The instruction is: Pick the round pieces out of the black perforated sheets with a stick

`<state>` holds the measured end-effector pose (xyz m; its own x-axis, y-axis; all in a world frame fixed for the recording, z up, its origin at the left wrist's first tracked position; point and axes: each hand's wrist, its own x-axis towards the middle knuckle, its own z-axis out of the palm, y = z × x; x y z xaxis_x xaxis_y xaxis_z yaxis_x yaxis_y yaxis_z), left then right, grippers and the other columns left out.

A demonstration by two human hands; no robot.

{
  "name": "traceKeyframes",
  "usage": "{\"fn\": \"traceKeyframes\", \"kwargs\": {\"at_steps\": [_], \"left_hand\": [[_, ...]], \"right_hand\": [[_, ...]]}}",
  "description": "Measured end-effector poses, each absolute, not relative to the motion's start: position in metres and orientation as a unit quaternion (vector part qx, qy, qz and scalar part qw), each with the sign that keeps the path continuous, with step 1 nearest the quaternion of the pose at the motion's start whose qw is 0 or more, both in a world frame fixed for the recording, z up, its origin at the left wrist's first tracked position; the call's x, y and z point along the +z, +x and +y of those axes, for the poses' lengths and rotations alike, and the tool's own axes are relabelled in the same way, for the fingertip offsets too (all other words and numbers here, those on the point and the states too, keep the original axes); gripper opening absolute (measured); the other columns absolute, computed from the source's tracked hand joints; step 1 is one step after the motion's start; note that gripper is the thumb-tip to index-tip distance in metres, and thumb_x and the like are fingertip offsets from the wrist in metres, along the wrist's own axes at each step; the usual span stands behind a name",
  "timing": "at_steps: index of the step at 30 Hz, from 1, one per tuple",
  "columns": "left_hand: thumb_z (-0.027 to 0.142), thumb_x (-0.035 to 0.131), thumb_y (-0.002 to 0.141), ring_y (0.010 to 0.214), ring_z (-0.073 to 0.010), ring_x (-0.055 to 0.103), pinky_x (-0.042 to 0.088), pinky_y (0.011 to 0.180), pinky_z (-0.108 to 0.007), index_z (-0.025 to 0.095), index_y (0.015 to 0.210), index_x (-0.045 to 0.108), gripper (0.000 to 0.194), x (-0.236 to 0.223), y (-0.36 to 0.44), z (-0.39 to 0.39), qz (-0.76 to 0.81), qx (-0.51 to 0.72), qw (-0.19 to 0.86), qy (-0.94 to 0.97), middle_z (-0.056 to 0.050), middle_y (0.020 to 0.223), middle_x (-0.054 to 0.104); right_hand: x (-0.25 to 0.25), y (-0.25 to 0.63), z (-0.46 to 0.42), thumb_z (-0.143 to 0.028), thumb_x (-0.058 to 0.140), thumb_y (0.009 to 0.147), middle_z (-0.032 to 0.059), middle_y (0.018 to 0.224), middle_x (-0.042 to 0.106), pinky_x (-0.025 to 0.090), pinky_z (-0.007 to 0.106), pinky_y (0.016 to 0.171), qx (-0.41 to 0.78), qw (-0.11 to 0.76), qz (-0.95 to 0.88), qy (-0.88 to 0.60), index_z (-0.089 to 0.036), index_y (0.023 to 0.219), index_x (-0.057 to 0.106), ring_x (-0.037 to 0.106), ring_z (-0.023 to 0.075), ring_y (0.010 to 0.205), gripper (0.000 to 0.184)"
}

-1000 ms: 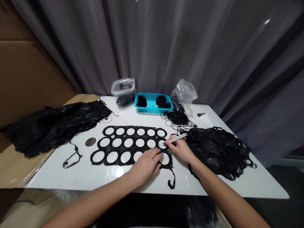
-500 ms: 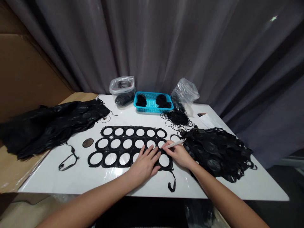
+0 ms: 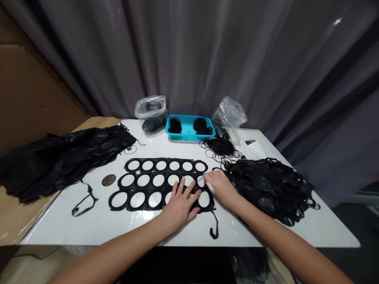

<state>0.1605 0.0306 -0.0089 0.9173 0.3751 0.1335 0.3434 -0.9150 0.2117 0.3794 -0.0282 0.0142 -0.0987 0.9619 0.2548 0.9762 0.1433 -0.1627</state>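
Observation:
A thin black rubber-like sheet (image 3: pixel 152 190) lies flat on the white table, with three rows of round holes through which the table shows. My left hand (image 3: pixel 179 203) rests on its right part, fingers spread and palm down, covering some of the holes. Beside it, my right hand (image 3: pixel 219 185) is closed around a slim, pale pen-like tool (image 3: pixel 200 178). The tool's tip sits at the last ring of the middle row, and most of its body is hidden by the hand. A narrow black strip (image 3: pixel 214 227) trails from the sheet's lower right corner.
Right of the sheet is a heap of black cut sheets (image 3: pixel 266 189); another pile (image 3: pixel 68 157) lies left. Behind stand a turquoise basket (image 3: pixel 189 137), two plastic bags (image 3: pixel 151 114) and thin black rings (image 3: pixel 220 146). A dark disc (image 3: pixel 109 180) and loose strip (image 3: pixel 85 205) lie left.
My right hand has turned over at the same ring, so the tool's pale shaft, visible before, is now mostly hidden. My left hand stays on the sheet.

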Motion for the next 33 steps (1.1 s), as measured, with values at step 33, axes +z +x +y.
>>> {"fn": "traceKeyframes", "kwargs": {"at_steps": [33], "left_hand": [[0.046,0.062,0.093,0.144,-0.0339,0.034,0.025,0.116,-0.060,0.023,0.141,0.050,0.054,-0.010,0.184,0.078,0.140,0.102,0.105,0.979,-0.011,0.153,0.044]], "right_hand": [[0.004,0.389,0.012,-0.015,0.048,0.095,0.0081,0.095,0.069,0.041,0.032,0.082,0.087,0.235,-0.740,-0.625,-0.019,0.094,0.060,0.059,0.0223,0.091,0.013]]}}
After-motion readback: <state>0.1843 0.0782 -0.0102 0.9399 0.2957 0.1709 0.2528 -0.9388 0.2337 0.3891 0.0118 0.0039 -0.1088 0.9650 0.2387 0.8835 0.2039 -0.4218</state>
